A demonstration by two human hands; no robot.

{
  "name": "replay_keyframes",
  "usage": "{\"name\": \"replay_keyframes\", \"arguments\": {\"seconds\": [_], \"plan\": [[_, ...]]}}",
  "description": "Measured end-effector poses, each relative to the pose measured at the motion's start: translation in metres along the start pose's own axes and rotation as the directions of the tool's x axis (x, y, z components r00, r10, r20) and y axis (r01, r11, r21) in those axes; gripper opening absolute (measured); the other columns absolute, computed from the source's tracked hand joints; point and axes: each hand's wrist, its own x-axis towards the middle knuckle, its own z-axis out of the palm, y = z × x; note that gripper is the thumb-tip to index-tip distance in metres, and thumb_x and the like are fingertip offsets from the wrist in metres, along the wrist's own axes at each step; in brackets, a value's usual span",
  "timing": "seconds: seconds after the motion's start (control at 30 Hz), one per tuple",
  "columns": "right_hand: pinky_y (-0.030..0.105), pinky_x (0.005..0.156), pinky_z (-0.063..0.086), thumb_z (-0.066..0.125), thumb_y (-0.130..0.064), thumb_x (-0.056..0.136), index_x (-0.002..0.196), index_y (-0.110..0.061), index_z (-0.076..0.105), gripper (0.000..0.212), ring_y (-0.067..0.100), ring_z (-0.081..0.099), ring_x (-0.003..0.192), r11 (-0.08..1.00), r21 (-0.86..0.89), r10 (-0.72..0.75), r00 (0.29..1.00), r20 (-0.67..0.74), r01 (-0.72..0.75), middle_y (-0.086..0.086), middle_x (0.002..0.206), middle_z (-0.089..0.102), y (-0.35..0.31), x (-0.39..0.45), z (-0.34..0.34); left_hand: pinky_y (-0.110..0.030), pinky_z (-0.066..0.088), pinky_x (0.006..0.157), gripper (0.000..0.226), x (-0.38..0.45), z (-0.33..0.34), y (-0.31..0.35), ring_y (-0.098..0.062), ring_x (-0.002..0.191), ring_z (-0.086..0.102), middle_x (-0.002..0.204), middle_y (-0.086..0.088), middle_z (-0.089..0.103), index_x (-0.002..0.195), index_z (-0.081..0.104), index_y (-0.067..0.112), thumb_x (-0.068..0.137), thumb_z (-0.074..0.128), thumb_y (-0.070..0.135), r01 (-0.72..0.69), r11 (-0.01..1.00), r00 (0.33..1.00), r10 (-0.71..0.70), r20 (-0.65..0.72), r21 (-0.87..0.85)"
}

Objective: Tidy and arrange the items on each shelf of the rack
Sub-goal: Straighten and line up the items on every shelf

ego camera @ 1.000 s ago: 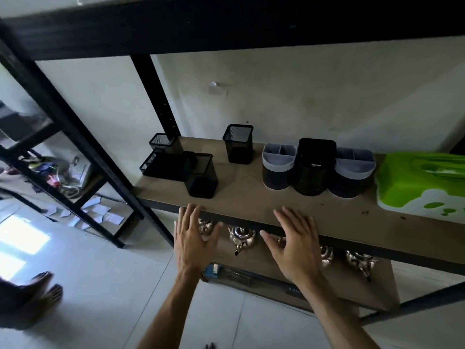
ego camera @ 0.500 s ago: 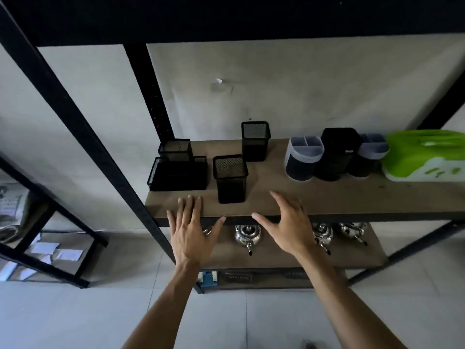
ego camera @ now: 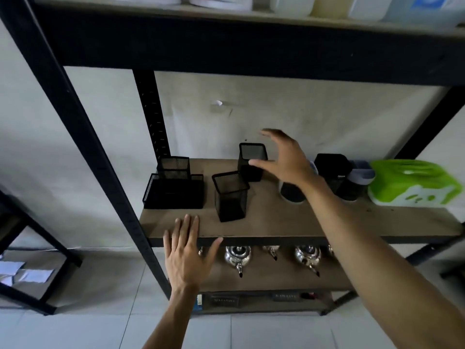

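Since half a second ago my right hand (ego camera: 284, 159) has lifted off the shelf edge and reached in toward centre frame; the left hand (ego camera: 187, 250) has barely shifted, flat on the front edge of the middle shelf (ego camera: 327, 222), fingers straight, holding nothing. Right hand is spread wide, thumb and fingers apart, gripping nothing yet. Task looks early: the mesh pen cups are scattered, front mesh cup (ego camera: 230, 196) sits askew, the mesh organiser (ego camera: 173, 185) is at left, the round caddies and green box (ego camera: 412, 182) bunch at right. Rear mesh cup (ego camera: 252, 161) stands by the wall at centre, just left of the right hand's thumb, seemingly not touched; my guess is it's next
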Motion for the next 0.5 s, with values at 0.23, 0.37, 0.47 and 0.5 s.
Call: {"name": "replay_keyframes", "arguments": {"seconds": [0.23, 0.37, 0.47, 0.5], "plan": [[0.040, 0.121, 0.030, 0.091, -0.052, 0.069, 0.159, -0.021, 0.035, 0.110, 0.023, 0.032, 0.152, 0.983, -0.180, 0.115, 0.897, 0.427, -0.040, 0.002, 0.165, 0.033, 0.031, 0.088, -0.007, -0.049, 0.021, 0.123, 0.087, 0.002, 0.000, 0.001, -0.021, 0.150, 0.030, 0.156, -0.002, 0.044, 0.146, 0.053, 0.017, 0.087, 0.040, 0.080, 0.015, 1.000, 1.000, -0.015, -0.004, -0.011], [0.035, 0.117, 0.036, 0.096, -0.044, 0.065, 0.157, -0.012, 0.039, 0.112, 0.021, 0.045, 0.144, 0.985, -0.171, 0.088, 0.836, 0.541, 0.007, 0.004, 0.158, 0.047, 0.039, 0.103, 0.004, -0.046, 0.017, 0.125, 0.091, 0.002, -0.003, 0.003, -0.019, 0.151, 0.028, 0.157, 0.001, 0.043, 0.147, 0.052, 0.019, 0.087, 0.031, 0.084, 0.036, 0.999, 0.999, -0.036, 0.007, -0.007], [0.035, 0.116, 0.040, 0.097, -0.039, 0.064, 0.154, -0.009, 0.043, 0.109, 0.021, 0.051, 0.140, 0.987, -0.155, 0.058, 0.824, 0.564, 0.036, 0.007, 0.154, 0.052, 0.041, 0.107, 0.008, -0.046, 0.017, 0.125, 0.090, 0.003, -0.002, 0.003, -0.018, 0.151, 0.029, 0.157, 0.001, 0.043, 0.147, 0.052, 0.018, 0.086, 0.036, 0.083, 0.038, 0.999, 0.999, -0.038, 0.009, -0.005], [0.035, 0.116, 0.041, 0.098, -0.037, 0.064, 0.153, -0.008, 0.045, 0.108, 0.021, 0.052, 0.138, 0.987, -0.152, 0.049, 0.826, 0.561, 0.045, 0.007, 0.153, 0.053, 0.042, 0.107, 0.010, -0.046, 0.018, 0.125, 0.089, 0.003, -0.001, 0.002, -0.018, 0.151, 0.029, 0.157, 0.001, 0.043, 0.146, 0.053, 0.018, 0.086, 0.039, 0.082, 0.036, 0.999, 0.999, -0.036, 0.007, -0.004]]}}
